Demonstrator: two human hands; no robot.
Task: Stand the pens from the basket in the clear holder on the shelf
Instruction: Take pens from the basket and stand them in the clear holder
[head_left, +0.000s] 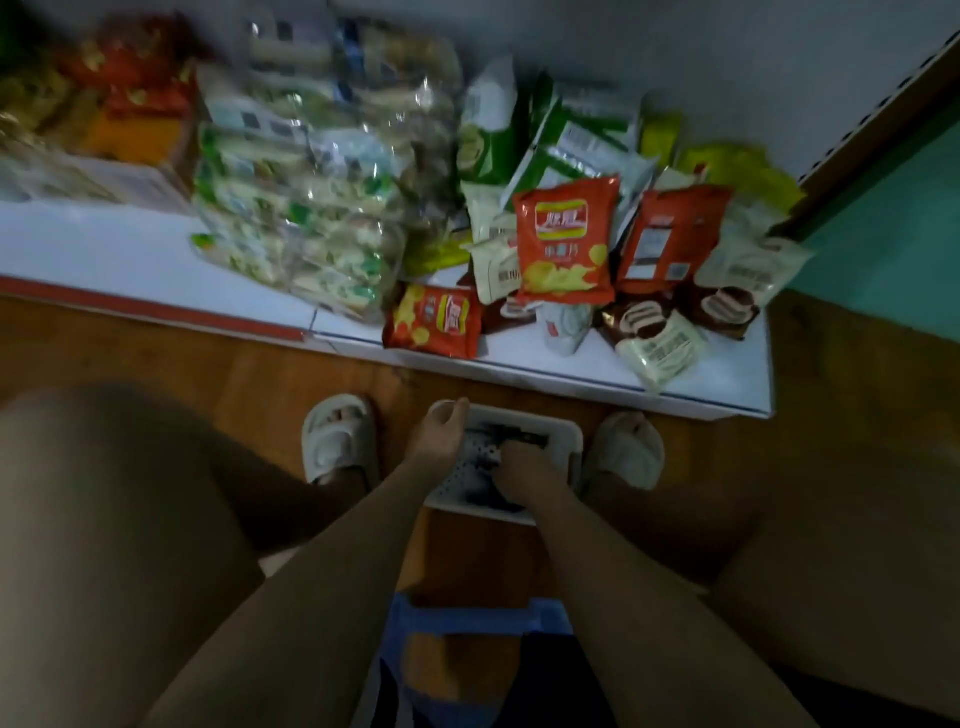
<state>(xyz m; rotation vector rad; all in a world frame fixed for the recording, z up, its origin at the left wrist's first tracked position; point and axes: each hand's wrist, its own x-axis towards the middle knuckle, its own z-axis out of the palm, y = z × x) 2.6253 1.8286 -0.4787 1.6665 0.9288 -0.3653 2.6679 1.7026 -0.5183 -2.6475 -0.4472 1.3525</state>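
My right hand (519, 467) curled down among the dark pens (511, 436) in the basket (574, 441); whether it clamped any, I couldn't tell. My left hand (441, 431) gripped the rim beside.

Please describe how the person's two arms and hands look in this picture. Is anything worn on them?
Both forearms are bare up to the frame edge: no sleeves, and no watch, ring or glove can be made out on the left hand or the right hand. The picture is dim and blurred, so small details cannot be told.

You have one white basket (574, 441) on the floor and two pale slippers (340, 441). On the shelf (130, 254) you can count three orange crisp bags (566, 239)
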